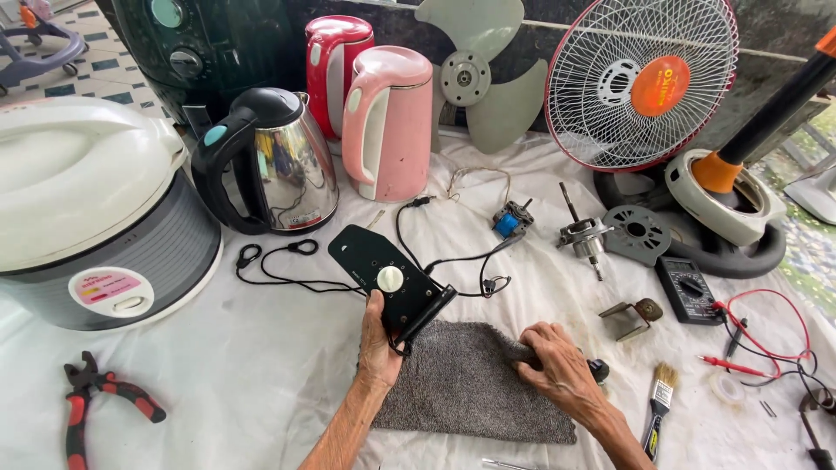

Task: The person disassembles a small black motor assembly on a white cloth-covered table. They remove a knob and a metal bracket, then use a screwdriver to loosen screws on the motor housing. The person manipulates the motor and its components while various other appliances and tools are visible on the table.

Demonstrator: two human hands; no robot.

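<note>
On the grey towel (475, 383) spread over the white cloth, both hands are at work. Left hand (380, 344) grips the near end of a black control panel (383, 270) with a white knob (390, 278), fingers closed around its edge; the panel juts away from the towel's far left corner, black wires (279, 274) trailing off it to the left and behind. Right hand (562, 365) lies on the towel's right edge, fingers curled down onto the pile, and whether they pinch anything I cannot tell. Just right of the towel lies a paintbrush (659, 405); further right, a black multimeter (688, 289) with red leads. Beyond the towel stand a steel kettle (283, 165) and a pink kettle (389, 122). Far left of the towel are red-handled pliers (96, 396).
</note>
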